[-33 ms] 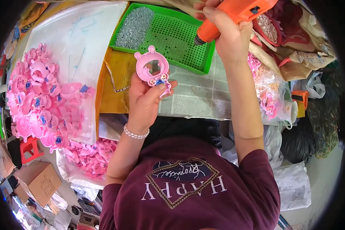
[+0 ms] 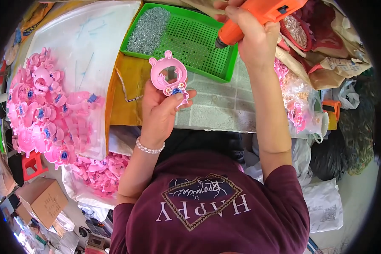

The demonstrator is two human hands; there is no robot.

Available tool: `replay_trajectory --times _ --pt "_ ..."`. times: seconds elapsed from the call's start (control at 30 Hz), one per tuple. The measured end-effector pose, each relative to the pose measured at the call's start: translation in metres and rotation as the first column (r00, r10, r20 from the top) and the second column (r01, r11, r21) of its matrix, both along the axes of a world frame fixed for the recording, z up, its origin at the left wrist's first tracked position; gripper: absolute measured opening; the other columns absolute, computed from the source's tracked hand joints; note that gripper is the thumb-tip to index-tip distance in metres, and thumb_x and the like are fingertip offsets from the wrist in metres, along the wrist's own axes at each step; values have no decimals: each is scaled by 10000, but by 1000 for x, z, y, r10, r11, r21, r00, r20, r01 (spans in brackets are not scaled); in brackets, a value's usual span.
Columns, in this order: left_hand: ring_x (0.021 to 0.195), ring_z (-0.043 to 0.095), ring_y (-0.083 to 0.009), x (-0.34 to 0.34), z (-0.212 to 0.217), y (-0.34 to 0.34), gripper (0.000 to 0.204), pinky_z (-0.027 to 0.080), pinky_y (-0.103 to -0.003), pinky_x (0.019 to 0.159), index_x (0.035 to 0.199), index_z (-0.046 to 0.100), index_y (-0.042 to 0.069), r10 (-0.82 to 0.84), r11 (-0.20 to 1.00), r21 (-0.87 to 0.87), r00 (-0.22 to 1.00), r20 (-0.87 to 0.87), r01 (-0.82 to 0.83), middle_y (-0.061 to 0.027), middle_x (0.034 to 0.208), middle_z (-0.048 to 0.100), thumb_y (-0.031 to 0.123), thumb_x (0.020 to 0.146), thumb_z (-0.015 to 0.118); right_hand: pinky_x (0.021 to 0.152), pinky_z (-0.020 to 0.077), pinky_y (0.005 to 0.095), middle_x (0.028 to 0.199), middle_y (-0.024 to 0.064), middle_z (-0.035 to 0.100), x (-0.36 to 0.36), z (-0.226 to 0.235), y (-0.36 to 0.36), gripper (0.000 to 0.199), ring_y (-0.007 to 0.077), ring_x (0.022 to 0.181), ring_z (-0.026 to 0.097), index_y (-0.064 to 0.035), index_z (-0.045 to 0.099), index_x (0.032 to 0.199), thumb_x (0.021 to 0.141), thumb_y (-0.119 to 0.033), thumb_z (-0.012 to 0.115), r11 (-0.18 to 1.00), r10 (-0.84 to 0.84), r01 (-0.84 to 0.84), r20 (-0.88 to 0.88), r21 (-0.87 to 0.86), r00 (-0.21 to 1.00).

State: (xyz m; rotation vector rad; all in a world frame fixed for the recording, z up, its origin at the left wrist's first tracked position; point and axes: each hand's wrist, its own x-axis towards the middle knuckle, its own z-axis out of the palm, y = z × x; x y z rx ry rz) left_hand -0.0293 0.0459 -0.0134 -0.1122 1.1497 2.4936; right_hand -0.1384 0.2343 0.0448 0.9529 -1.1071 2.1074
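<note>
My left hand [image 2: 158, 111] grips the lower end of a pink plastic animal-shaped part [image 2: 157, 67] with two ears and a round opening. A small blue piece [image 2: 176, 90] sits in that part close to my thumb. My right hand [image 2: 258, 44] is wrapped round an orange power screwdriver [image 2: 262, 12], whose dark tip points down and left over the tray. Apart from the pink part, the tip hangs up and to its right. Beyond both hands lies a green perforated tray [image 2: 194, 46] with a heap of small silvery screws [image 2: 148, 31] at its left end.
Pink parts, several with blue pieces, are heaped [image 2: 46, 106] on a white sheet [image 2: 78, 46] at the left. More pink parts fill a bag [image 2: 101, 173] below. At the right are bagged pink pieces [image 2: 298, 112], a red container [image 2: 296, 31] and a white cup [image 2: 321, 122].
My right hand and the power screwdriver have shifted very slightly up and to the right. My left hand stays almost still with the pink part.
</note>
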Motion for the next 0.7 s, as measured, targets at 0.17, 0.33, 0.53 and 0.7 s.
replay_trajectory --times 0.17,0.33,0.53,0.7 --pt "896 659 -260 -1 4 -1 497 580 -295 636 1267 337 50 -22 998 -66 1000 20 23 -121 1118 560 -43 827 547 568 485 310 784 87 570 -4 -7 5 181 186 607 582 -9 506 940 785 -74 573 985 170 -166 147 -42 974" --pt "869 668 -271 0 5 -3 497 581 -291 617 1263 344 49 -10 999 -35 1000 18 11 -149 1148 560 -40 818 547 507 445 287 682 78 534 21 -1 -3 234 173 533 536 -16 479 959 835 -198 557 925 -366 234 543 299 755" --pt "852 671 -269 0 1 -5 521 574 -294 607 1260 344 48 -34 999 10 999 9 34 -152 1152 559 -14 803 586 460 413 267 625 78 500 19 -13 -3 316 166 483 504 -30 467 965 876 -326 532 914 -398 278 519 296 756" --pt "857 669 -265 0 -1 -6 551 574 -290 617 1259 335 51 -51 998 -21 999 -14 51 -145 1161 542 -19 786 609 442 411 276 626 81 503 16 -18 -1 341 169 473 496 -33 467 971 876 -351 545 932 -357 258 518 255 777"
